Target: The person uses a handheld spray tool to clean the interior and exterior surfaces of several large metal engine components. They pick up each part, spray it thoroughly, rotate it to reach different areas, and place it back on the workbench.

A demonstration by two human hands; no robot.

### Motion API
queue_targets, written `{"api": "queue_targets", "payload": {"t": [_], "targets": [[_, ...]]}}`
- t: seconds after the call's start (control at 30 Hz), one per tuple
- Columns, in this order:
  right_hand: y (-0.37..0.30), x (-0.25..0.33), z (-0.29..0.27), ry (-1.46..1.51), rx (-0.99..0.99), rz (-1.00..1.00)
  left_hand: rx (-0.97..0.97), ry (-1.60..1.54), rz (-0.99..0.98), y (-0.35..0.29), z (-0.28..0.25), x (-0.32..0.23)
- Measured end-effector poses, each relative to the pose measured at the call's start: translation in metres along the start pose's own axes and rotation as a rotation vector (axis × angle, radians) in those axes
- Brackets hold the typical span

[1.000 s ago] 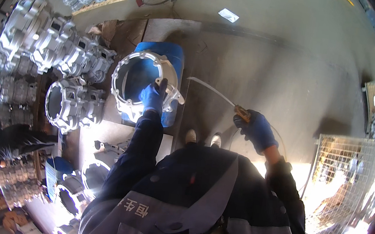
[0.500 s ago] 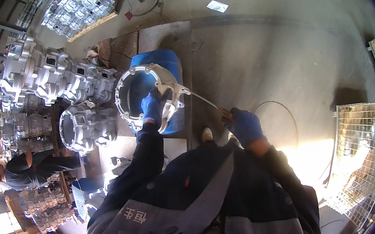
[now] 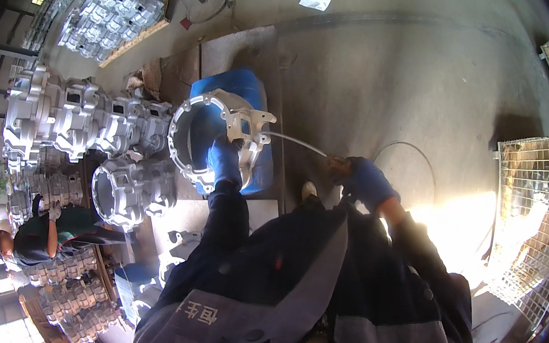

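A silver cast-metal housing (image 3: 250,123) with a wide round flange rests on a blue plastic drum (image 3: 256,177). My left hand (image 3: 225,162), in a blue glove, is closed on the near inner edge of the housing. In my right hand (image 3: 367,182), also gloved in blue, is the brown handle of a long thin file (image 3: 299,143). Its slim grey blade reaches left to the right side of the housing; whether the tip sits inside an opening there is hidden.
Stacked housings (image 3: 75,115) stand left of the drum, with another housing (image 3: 131,190) nearer me. A co-worker (image 3: 58,239) is at the lower left among more castings. At the right stands a wire mesh cage (image 3: 532,222). A pallet of castings (image 3: 118,13) lies far left.
My right hand has shifted slightly right, and the file's blade looks more bowed. My left hand has moved slightly on the housing. The co-worker's arm has moved.
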State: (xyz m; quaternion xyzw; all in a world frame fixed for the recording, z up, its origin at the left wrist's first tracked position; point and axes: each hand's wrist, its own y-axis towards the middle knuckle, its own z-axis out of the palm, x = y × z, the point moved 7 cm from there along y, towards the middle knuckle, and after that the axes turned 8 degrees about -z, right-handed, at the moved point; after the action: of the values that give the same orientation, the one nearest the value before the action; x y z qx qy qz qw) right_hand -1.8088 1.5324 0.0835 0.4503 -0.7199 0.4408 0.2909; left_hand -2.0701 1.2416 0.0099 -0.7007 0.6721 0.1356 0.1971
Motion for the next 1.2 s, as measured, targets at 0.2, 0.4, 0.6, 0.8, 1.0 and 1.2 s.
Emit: {"api": "queue_targets", "payload": {"t": [0.2, 0.4, 0.6, 0.8, 1.0, 1.2], "targets": [[0.042, -0.013, -0.004, 0.296, 0.131, 0.021, 0.089, -0.084, -0.033, 0.017, 0.017, 0.009], [0.055, 0.008, -0.001, 0.355, 0.167, 0.045, 0.063, 0.234, 0.117, -0.007, -0.024, -0.012], [0.070, 0.014, 0.007, 0.269, 0.183, -0.101, 0.074, -0.276, -0.002, -0.032, -0.023, 0.006], [0.063, 0.009, 0.013, 0.470, 0.164, 0.006, 0.085, -0.188, 0.085, -0.017, -0.010, 0.019], [0.051, -0.053, 0.025, 0.302, 0.239, 0.133, 0.144, -1.076, -0.478, -0.018, 0.013, 0.045], [0.032, -0.021, 0.016, 0.397, 0.197, 0.054, 0.103, -0.529, -0.145, -0.011, 0.004, 0.043]]}}
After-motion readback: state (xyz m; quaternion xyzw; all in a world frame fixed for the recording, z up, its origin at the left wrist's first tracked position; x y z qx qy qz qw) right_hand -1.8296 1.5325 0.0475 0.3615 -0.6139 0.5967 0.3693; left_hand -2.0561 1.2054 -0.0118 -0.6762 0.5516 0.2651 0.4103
